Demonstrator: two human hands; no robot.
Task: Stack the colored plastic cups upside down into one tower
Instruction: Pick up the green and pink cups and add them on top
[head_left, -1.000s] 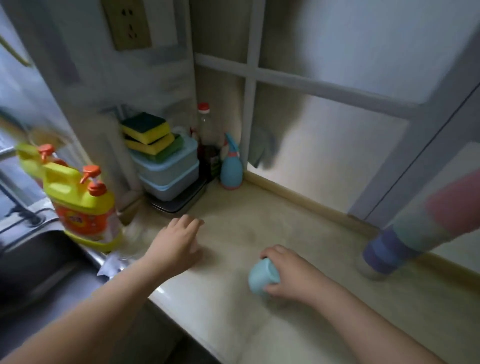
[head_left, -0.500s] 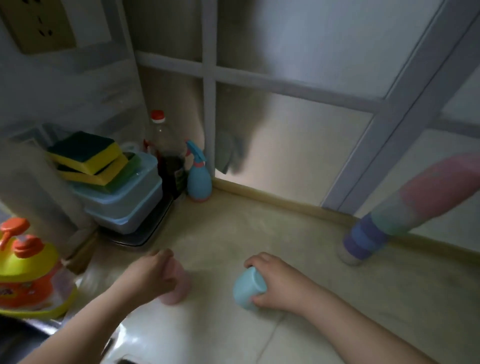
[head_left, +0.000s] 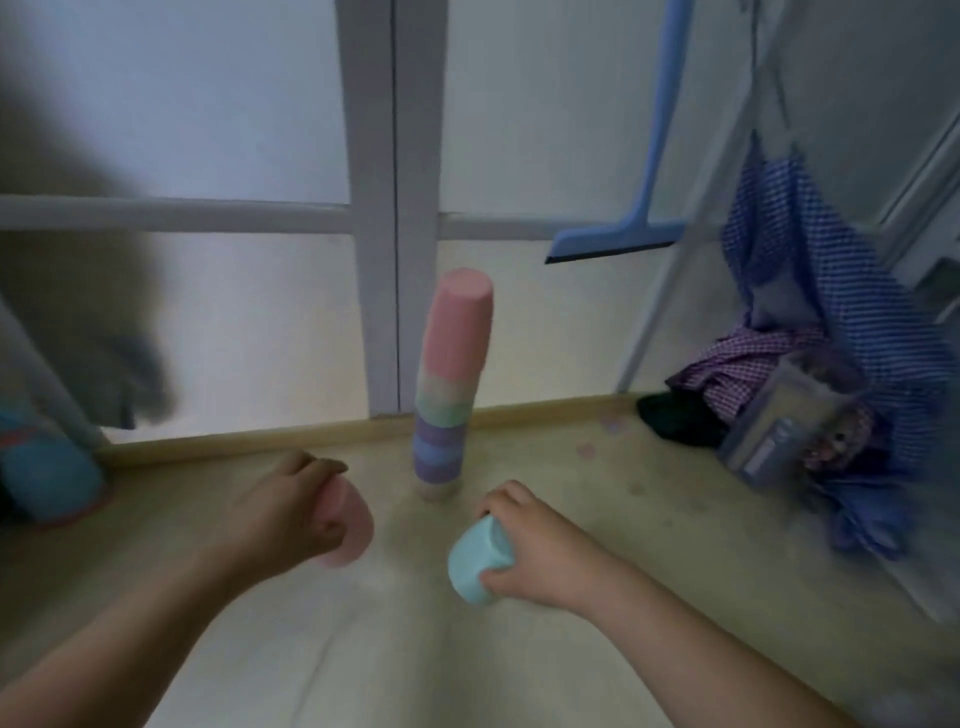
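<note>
A tower of upturned cups (head_left: 451, 389), pink on top, stood on the table (head_left: 623, 545) just beyond both hands, most of the stacking apparently done. The left hand (head_left: 283, 512) wrapped its grip around a pink cup (head_left: 348, 530); the right hand (head_left: 535, 540) clasped a light blue cup (head_left: 475, 558). Both cups remained to be added. A blue squeegee (head_left: 618, 241) hung farther back.

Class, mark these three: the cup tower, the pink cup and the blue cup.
cup tower (head_left: 451, 384), head view, its middle.
pink cup (head_left: 349, 525), head view, its side wall.
blue cup (head_left: 477, 561), head view, its side wall.
</note>
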